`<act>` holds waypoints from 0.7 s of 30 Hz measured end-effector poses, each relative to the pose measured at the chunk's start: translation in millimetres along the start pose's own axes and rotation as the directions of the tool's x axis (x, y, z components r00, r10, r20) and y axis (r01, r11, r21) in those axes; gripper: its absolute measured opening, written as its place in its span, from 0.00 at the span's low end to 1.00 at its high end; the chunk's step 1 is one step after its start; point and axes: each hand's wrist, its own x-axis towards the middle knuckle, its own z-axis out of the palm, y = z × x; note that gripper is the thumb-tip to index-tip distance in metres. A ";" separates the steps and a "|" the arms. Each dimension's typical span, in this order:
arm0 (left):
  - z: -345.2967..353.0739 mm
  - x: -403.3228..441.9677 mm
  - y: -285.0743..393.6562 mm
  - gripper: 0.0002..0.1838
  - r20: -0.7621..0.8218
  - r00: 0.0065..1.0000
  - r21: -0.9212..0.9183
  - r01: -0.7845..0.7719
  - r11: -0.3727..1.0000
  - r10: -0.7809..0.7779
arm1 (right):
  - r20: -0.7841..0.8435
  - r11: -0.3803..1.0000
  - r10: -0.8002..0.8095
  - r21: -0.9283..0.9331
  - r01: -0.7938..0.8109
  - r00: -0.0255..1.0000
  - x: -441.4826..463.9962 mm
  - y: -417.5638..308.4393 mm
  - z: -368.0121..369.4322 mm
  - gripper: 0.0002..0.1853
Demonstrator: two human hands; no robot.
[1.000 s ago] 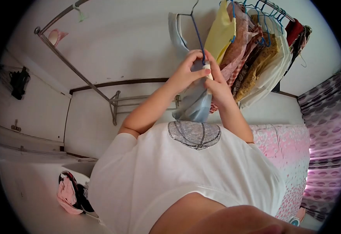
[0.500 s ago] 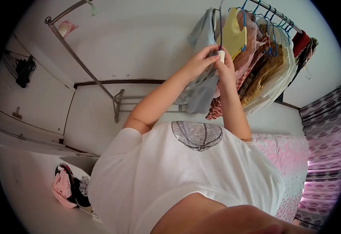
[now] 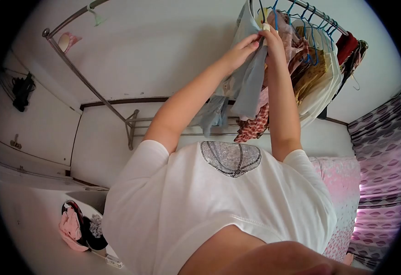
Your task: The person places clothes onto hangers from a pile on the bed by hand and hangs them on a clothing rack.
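A light blue garment (image 3: 250, 87) hangs on a dark hanger (image 3: 261, 11) near the left end of a row of clothes. My left hand (image 3: 241, 52) reaches it from the left, fingers fairly straight, with fingertips and thumb at its upper edge. On the other side, my right hand (image 3: 273, 41) is closed around the upper part of the hanger and garment, and a small white piece (image 3: 266, 27) shows at its fingertips. What lies between the fingers of both hands is partly hidden.
A metal clothes rack (image 3: 88, 82) stands against the wall, with several garments (image 3: 319, 68) on blue hangers to the right. A pink bedspread (image 3: 338, 183) and patterned curtains (image 3: 383, 183) are at the right. Pink cloth (image 3: 72, 224) lies at the lower left.
Both hands have moved up and farther out, toward the rack's bar, with the light blue garment. Its lower part now hangs spread wider to the left.
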 end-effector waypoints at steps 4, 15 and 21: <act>-1.8 12.6 -2.0 0.25 0.009 1.000 -0.012 -0.018 1.000 0.018 | -0.015 0.999 0.044 -0.013 -0.044 0.999 33.4 1.1 -3.6 0.12; -10.3 32.2 -23.8 0.22 -0.155 0.988 -0.014 -0.027 1.000 0.025 | -0.035 0.990 0.136 0.039 -0.134 0.990 50.8 33.5 -15.4 0.10; -9.1 39.7 -24.9 0.23 -0.064 0.997 0.075 -0.040 0.996 0.044 | -0.035 0.998 0.056 0.020 -0.055 0.998 36.2 33.6 -16.6 0.11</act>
